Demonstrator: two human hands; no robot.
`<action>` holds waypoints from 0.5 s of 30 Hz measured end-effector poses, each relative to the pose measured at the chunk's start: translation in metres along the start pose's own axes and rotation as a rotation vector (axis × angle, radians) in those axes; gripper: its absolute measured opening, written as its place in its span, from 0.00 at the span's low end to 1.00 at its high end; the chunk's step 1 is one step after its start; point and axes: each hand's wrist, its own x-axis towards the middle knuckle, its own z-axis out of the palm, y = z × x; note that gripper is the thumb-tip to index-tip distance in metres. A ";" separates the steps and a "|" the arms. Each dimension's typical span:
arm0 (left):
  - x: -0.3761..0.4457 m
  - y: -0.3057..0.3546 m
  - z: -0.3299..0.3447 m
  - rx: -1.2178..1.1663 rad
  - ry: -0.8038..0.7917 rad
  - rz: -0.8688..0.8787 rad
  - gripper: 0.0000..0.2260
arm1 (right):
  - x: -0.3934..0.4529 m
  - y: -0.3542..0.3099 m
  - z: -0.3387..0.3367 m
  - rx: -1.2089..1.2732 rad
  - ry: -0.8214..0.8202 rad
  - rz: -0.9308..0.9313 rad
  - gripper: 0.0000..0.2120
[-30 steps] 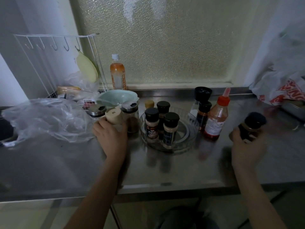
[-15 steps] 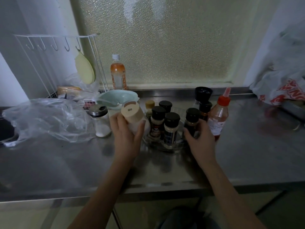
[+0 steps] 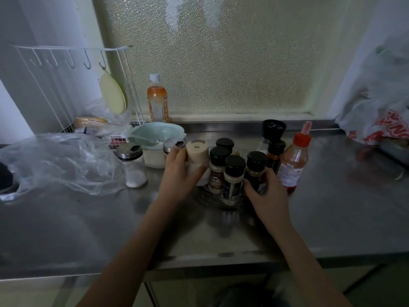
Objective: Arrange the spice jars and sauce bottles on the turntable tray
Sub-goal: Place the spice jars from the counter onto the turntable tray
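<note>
A clear round turntable tray (image 3: 212, 197) sits mid-counter and carries several black-capped spice jars (image 3: 232, 180). My left hand (image 3: 179, 173) is wrapped around a beige-capped white jar (image 3: 197, 156) at the tray's left edge, tilted slightly. My right hand (image 3: 265, 196) grips a dark black-capped jar (image 3: 255, 168) at the tray's right side. Just right of the tray stand a red sauce bottle (image 3: 292, 162) with a red nozzle, a dark sauce bottle (image 3: 274, 154) and a black grinder (image 3: 273, 129). Left of the tray stand a steel-lidded glass shaker (image 3: 132, 165) and a second steel lid (image 3: 173, 144).
A crumpled clear plastic bag (image 3: 59, 162) covers the counter's left. A mint bowl (image 3: 157, 132) over a white container, a white wire rack (image 3: 73, 85) and an orange drink bottle (image 3: 157, 100) stand at the back. A white-and-red bag (image 3: 380, 120) lies at the right.
My left hand carried the beige-capped jar from left of the tray to its left edge. My right hand brought the dark jar in from the far right onto the tray's right side.
</note>
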 end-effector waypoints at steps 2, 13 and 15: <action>-0.002 -0.004 0.000 0.005 -0.002 -0.032 0.18 | -0.001 -0.001 -0.001 0.011 -0.027 0.009 0.17; -0.007 -0.030 -0.048 0.305 0.569 -0.217 0.21 | 0.000 -0.045 -0.017 0.163 0.077 -0.049 0.15; -0.004 -0.039 -0.048 0.331 0.546 -0.275 0.27 | 0.025 -0.066 -0.020 0.176 0.120 -0.105 0.13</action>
